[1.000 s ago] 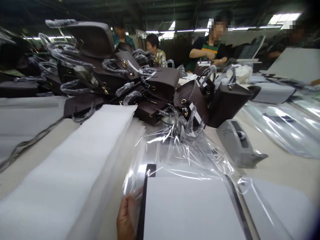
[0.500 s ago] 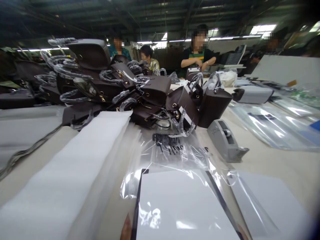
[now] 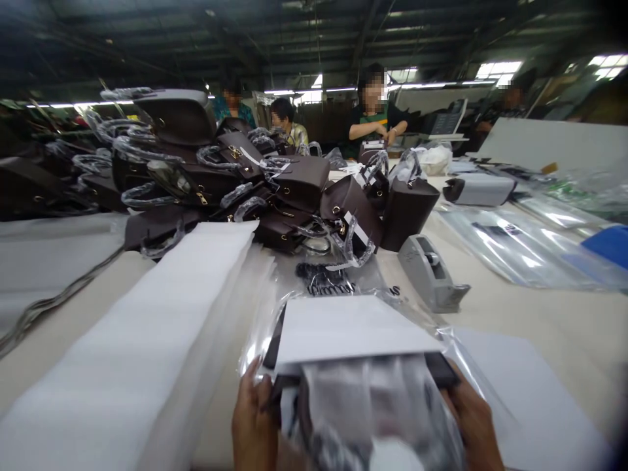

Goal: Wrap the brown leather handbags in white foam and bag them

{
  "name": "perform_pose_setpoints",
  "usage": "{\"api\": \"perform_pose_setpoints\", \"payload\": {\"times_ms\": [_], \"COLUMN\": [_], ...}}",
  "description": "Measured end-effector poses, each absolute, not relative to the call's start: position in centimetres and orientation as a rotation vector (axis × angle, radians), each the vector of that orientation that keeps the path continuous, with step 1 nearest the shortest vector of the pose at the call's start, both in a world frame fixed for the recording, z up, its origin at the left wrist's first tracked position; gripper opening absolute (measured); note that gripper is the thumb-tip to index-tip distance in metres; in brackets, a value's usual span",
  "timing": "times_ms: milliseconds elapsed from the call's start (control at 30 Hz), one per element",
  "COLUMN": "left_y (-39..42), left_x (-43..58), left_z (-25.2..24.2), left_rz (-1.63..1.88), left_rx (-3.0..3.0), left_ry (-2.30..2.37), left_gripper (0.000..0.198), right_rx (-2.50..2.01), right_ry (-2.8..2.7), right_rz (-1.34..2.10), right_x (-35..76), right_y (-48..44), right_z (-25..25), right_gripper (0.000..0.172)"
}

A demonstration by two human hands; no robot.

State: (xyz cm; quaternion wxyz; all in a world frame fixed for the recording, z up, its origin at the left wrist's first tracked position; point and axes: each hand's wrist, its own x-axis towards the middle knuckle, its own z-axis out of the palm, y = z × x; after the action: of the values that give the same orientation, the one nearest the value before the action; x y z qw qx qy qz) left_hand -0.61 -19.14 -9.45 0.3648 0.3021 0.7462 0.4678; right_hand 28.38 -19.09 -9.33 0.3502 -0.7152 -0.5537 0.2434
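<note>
At the bottom of the view, my left hand (image 3: 254,422) grips the left edge of a dark bag (image 3: 366,405) that sits in a clear plastic sleeve (image 3: 343,288). On the bag's right edge, my right hand (image 3: 471,425) is closed around the side. A white sheet (image 3: 348,327) lies on top of the bag inside the sleeve. The lower part of the bag is blurred by motion and wrapped in crinkled film. Printed dark lettering shows on the sleeve beyond the sheet.
A pile of brown handbags (image 3: 230,180) with wrapped handles fills the table's far left. A stack of white foam sheets (image 3: 132,353) lies at left, a grey tape dispenser (image 3: 429,271) at right, flat plastic sleeves (image 3: 520,245) beyond. Several people work at the far end.
The bag in its sleeve has come toward me and tipped up, so its open top and inner wrapping now show. Both hands are now in view on its sides.
</note>
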Motion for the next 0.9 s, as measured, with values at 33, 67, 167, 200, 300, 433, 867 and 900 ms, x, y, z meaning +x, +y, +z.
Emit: {"api": "perform_pose_setpoints", "payload": {"times_ms": [33,67,167,200,300,433,867,900], "left_y": [-18.4,-17.4,-14.3,-13.4,-11.7,-10.7,-5.4,-4.9], "left_x": [-0.2,0.2,1.4,1.7,1.5,0.1,-1.0,-1.2], "left_z": [-8.2,-7.2,-4.9,-4.6,-4.2,-4.1,2.1,3.5], "left_rz": [1.237,1.255,1.268,1.257,1.189,1.103,1.129,1.140], "left_rx": [0.819,0.860,0.933,0.949,1.013,1.182,1.668,1.695], "left_ry": [1.846,1.802,1.766,1.768,1.779,1.855,2.112,2.130], "left_gripper": [0.056,0.055,0.046,0.043,0.038,0.031,0.019,0.018], "right_rx": [-1.868,-1.900,-1.985,-2.019,-2.111,-2.185,-2.250,-2.225], "right_ry": [-1.445,-1.413,-1.461,-1.507,-1.637,-1.800,-1.938,-1.943], "right_rz": [0.592,0.505,0.350,0.308,0.211,0.168,-0.034,-0.064], "right_x": [27.9,27.5,26.9,26.9,27.8,29.4,28.7,28.8], "right_y": [-17.5,-16.0,-12.6,-11.9,-10.6,-9.7,-4.4,-3.7], "right_z": [-8.1,-6.8,-3.9,-3.4,-2.6,-2.4,3.2,4.6], "right_gripper": [0.029,0.029,0.030,0.030,0.028,0.027,0.028,0.029]}}
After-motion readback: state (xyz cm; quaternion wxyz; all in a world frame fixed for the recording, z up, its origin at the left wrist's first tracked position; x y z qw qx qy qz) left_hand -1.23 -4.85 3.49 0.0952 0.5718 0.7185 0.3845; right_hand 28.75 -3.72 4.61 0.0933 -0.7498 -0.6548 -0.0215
